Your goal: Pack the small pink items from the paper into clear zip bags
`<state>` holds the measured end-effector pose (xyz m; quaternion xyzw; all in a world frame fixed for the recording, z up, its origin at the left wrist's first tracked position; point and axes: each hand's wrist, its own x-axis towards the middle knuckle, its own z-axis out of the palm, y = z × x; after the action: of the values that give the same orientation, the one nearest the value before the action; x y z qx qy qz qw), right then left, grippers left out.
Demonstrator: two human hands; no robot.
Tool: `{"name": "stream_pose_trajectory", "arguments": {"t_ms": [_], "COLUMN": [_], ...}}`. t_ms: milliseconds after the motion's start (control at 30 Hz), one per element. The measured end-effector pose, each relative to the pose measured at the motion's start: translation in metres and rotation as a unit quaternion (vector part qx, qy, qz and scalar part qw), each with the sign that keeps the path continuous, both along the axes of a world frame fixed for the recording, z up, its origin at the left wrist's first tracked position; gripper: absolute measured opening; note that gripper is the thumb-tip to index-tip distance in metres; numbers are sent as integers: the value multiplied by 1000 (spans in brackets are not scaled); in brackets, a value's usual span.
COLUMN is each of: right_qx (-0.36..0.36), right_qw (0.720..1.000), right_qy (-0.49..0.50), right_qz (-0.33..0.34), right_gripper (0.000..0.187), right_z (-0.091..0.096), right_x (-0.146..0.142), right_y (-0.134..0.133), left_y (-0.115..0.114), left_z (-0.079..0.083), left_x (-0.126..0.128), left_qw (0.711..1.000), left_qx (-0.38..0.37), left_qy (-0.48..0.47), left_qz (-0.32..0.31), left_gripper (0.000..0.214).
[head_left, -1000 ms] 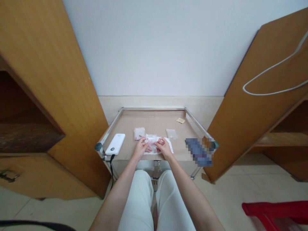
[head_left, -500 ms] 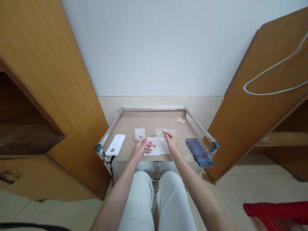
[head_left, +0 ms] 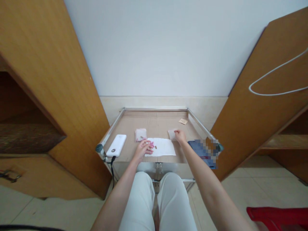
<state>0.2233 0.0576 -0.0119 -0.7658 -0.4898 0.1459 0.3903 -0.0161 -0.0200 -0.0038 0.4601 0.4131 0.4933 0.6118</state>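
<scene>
The right hand (head_left: 180,136) reaches forward with the arm nearly straight, wrist slightly bent and palm down. Its thumb and fingers close on the edge of a small clear plastic bag (head_left: 172,134), which seems to be held lightly and lies flat on the tabletop. The left hand (head_left: 143,150) rests palm down with its fingers loosely curved and slightly spread, and the forearm angles in from the lower left. Its fingertips (head_left: 150,148) are just beside a small cluster of pink capsules (head_left: 151,145); whether they hold anything is hidden.

The capsules lie at the near left of a white paper sheet (head_left: 161,147), with a few small brown pieces (head_left: 156,147) just to their right. At 11 o'clock from the sheet is a small resealable bag with pink contents (head_left: 141,135). Farther out at 9 o'clock is a white power bank (head_left: 116,145), its black cable (head_left: 112,170) dropping over the near edge. At 1 o'clock is a small tan paper tag (head_left: 183,121), and at 3 o'clock a pixelated blue object (head_left: 202,152). A metal-framed cart (head_left: 155,109) carries everything, between two open wooden cabinet doors (head_left: 48,80).
</scene>
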Motion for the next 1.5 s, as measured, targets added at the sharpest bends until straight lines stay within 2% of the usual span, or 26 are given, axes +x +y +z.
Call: {"name": "stream_pose_trajectory", "arguments": {"t_ms": [133, 300, 367, 433, 500, 600, 700, 800, 1000, 1100, 1167, 1200, 1300, 1400, 1500], "right_qx": [-26, -7, 16, 73, 154, 226, 224, 203, 147, 144, 142, 141, 138, 138, 137], "right_qw": [996, 995, 996, 994, 988, 963, 928, 905, 892, 893, 898, 900, 907, 913, 914], "right_qy": [-78, -97, -92, -76, -29, 124, 265, 347, 410, 406, 398, 394, 376, 362, 362], "right_qz": [-26, -7, -14, -19, 1, 74, 133, 141, 126, 128, 125, 123, 127, 130, 126], "right_gripper": [25, 26, 28, 29, 30, 31, 30, 28, 26, 25, 24, 23, 20, 18, 20], "right_z": [6, 13, 16, 20, 24, 28, 25, 15, -9, -12, -12, -11, -10, -9, -9], "right_x": [-5, -7, -8, -10, -15, -30, -51, -67, -70, -69, -69, -69, -70, -70, -69], "right_y": [-10, -20, -22, -24, -26, -31, -40, -50, -57, -56, -57, -57, -60, -62, -61], "left_y": [0, 1, 0, 0, 0, 0, -1, -1, 1, 2, 3, 4, 10, 18, 24], "left_z": [0, 0, 0, 0, 0, 0, -1, -1, -8, -12, -12, -10, 0, 12, 19], "left_x": [0, 0, 0, 0, 0, 0, 0, 0, 2, 5, 5, 5, -1, -11, -21], "left_qw": [1000, 1000, 1000, 1000, 1000, 1000, 1000, 1000, 999, 991, 966, 944, 846, 770, 726], "left_qx": [-4, 0, -3, -3, -1, 0, -2, 1, 12, 59, 141, 195, 334, 334, 269], "left_qy": [8, -2, -6, -8, -9, -8, -10, -8, 17, 97, 196, 253, 408, 537, 625], "left_qz": [5, 1, 2, 3, 2, -2, -3, 0, 34, 74, 88, 88, 76, 87, 96], "left_gripper": [38, 36, 35, 33, 30, 27, 25, 23, 21, 19, 18, 18, 19, 32, 47]}}
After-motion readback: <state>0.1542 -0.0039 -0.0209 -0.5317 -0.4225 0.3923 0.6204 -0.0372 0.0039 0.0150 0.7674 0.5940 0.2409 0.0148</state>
